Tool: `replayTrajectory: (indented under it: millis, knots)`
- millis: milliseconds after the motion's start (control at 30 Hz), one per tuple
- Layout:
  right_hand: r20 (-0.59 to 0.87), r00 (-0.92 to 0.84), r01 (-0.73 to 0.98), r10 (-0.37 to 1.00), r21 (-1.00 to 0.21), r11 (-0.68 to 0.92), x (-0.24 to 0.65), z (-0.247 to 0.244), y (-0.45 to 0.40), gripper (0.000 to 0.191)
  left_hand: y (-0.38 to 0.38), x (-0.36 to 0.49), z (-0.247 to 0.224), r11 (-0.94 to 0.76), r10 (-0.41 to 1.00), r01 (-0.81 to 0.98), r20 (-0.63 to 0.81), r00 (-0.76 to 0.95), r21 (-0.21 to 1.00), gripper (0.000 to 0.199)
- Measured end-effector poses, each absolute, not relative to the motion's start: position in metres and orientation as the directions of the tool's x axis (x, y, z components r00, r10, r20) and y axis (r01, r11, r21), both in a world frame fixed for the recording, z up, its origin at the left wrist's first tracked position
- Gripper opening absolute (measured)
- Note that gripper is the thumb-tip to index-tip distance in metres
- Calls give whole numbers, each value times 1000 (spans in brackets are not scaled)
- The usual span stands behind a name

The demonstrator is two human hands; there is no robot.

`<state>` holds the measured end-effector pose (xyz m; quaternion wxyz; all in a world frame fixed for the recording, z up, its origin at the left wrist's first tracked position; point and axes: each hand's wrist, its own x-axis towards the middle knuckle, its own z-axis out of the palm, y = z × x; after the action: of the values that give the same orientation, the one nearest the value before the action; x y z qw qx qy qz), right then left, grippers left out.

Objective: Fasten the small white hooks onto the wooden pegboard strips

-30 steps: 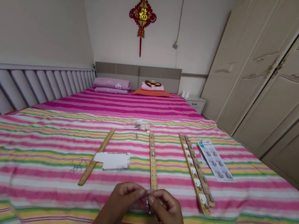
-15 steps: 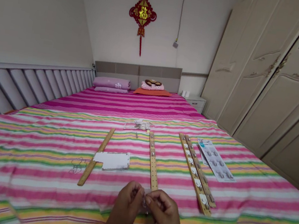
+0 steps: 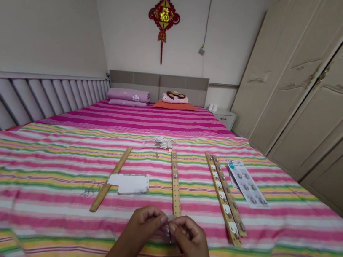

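Close to the bed's near edge, my left hand (image 3: 144,223) and my right hand (image 3: 190,236) meet with their fingertips almost together. Each pinches a side of a small clear plastic bag (image 3: 163,234), with something small and shiny at its lower part that I cannot make out. Just beyond the fingers lies a wooden strip (image 3: 176,193) with rows of holes and several metal pieces at its far end. Farther off, a clear plastic package (image 3: 163,143) holds small metallic and white pieces.
Right of the hands lie two wooden strips (image 3: 223,197) bearing metal and white pieces, beside a printed card (image 3: 248,184). On the left, a white card (image 3: 133,183) overlaps a plain wooden strip (image 3: 100,198), with a tangle of thin string (image 3: 89,189) nearby. All rest on a striped bedsheet (image 3: 51,213).
My left hand has shifted slightly left and its wrist has swung outward. The plastic bag stays between both hands, and the things on the bed have not moved.
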<state>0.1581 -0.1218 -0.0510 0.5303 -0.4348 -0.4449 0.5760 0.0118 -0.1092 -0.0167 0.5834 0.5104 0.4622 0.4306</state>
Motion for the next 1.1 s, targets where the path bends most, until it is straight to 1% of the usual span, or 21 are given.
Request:
replayTrajectory:
  millis: [133, 233, 400, 533, 700, 867, 1000, 1100]
  knots:
    - [-21, -56, -222, 998, -974, -33, 159, -52, -122, 29, -109, 12, -14, 29, 980, 48, -38, 194, 998, 25]
    - [-20, -57, -223, 998, -974, -32, 159, -52, -122, 29, -109, 12, -12, 3, 980, 69, -17, 199, 998, 25]
    - [-34, -51, -229, 998, -972, -45, 159, -49, -122, 30, -107, 11, -16, 16, 974, 61, -30, 223, 998, 24]
    - [-38, -55, -224, 998, -973, -50, 159, -46, -123, 30, -106, 11, -17, 17, 978, 74, -31, 205, 997, 22]
    - [-41, -52, -220, 998, -974, -51, 158, -48, -123, 31, -107, 11, -15, 33, 976, 70, -48, 212, 997, 26]
    - [-39, -43, -229, 998, -972, -47, 158, -52, -121, 31, -110, 13, -13, -9, 986, 108, -9, 167, 994, 25]
    - [-28, -48, -234, 998, -971, -38, 159, -54, -121, 30, -110, 13, -11, -7, 984, 135, -17, 176, 991, 24]
    - [-22, -48, -237, 999, -971, -33, 159, -54, -121, 29, -109, 12, -14, 4, 978, 121, -29, 209, 993, 22]
